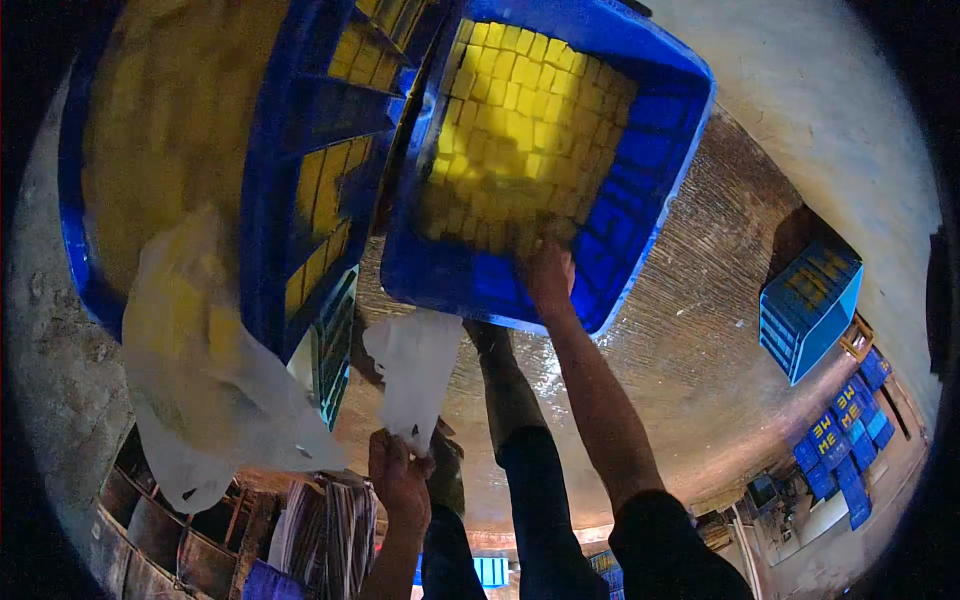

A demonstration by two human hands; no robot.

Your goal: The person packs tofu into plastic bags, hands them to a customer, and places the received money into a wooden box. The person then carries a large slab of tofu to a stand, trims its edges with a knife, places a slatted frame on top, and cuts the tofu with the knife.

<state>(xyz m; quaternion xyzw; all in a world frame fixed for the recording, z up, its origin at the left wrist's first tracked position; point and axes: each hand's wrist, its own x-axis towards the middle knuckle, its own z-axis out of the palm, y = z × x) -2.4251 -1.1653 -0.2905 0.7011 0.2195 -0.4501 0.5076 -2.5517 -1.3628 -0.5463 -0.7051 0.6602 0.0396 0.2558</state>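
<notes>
My left hand, low in the middle, pinches the bottom end of a thin white sheet. Whether the sheet is cloth or plastic I cannot tell. My right hand reaches into a blue crate and its fingers close around a small yellow block at the near edge of the packed rows. Shadow partly hides those fingertips. Yellow blocks lie in tight rows across the crate's floor, brightly lit at the far side. Bare crate floor shows along the right.
Left stands another blue crate filled with yellow blocks, with a translucent sheet draped over its near end. A light-blue crate sits on the wet floor at right. Stacked blue crates stand farther off. My legs are below.
</notes>
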